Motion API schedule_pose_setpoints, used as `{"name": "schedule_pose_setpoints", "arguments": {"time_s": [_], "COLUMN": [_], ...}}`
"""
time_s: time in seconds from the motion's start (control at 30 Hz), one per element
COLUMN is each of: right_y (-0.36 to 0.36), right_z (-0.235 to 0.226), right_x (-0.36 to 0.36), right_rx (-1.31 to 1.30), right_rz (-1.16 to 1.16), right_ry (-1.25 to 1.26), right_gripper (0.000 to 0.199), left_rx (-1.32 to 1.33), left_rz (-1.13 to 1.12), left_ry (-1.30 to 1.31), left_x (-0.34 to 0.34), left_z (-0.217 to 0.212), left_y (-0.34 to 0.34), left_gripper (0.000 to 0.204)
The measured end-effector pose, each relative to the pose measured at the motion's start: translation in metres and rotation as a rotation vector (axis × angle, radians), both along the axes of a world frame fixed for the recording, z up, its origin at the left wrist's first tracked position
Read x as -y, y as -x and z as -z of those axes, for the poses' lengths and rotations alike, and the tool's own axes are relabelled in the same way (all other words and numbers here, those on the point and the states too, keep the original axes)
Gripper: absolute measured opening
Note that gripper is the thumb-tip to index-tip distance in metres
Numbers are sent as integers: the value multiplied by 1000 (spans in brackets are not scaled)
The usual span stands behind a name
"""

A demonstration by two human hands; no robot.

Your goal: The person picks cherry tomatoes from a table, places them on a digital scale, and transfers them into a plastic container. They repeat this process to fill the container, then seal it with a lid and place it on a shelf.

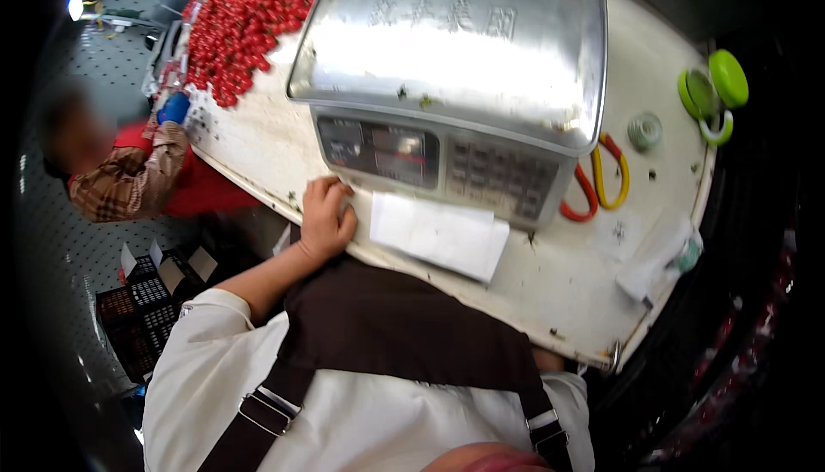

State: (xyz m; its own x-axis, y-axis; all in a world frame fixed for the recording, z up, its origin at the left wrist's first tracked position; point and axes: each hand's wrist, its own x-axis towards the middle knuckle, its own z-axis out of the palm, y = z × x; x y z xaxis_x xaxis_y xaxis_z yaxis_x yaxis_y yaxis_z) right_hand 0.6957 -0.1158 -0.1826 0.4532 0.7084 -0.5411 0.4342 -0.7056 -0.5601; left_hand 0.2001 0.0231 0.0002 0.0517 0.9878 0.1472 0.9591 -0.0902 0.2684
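My left hand (326, 218) rests on the near edge of the white table (550, 274), fingers curled loosely, right in front of the lower left corner of a digital scale (447, 68) with a bare steel pan. It holds nothing that I can see. A white sheet of paper (440, 235) lies just right of the hand, below the scale's keypad (501, 178). My right hand is hidden below my brown apron (404, 326) and the table edge.
A heap of small red fruit (249, 12) covers the far left of the table, where another person in a plaid sleeve with a blue glove (174, 108) works. Red and yellow loops (601, 181), a twine roll (644, 131), green lids (713, 89) lie right. Black crates (137, 313) stand on the floor.
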Motion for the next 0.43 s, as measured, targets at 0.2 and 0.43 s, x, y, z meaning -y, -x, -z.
{"name": "schedule_pose_setpoints", "arguments": {"time_s": [0.2,0.43], "right_y": [14,-20], "right_z": [12,-16], "right_x": [3,98], "right_rx": [-44,-329], "right_rz": [46,92], "right_ry": [-10,79], "right_gripper": [36,50], "left_rx": [9,7], "left_rz": [29,51], "left_ry": [2,-33], "left_x": [-2,3], "left_z": [3,12], "left_y": [4,12], "left_gripper": [28,28]}}
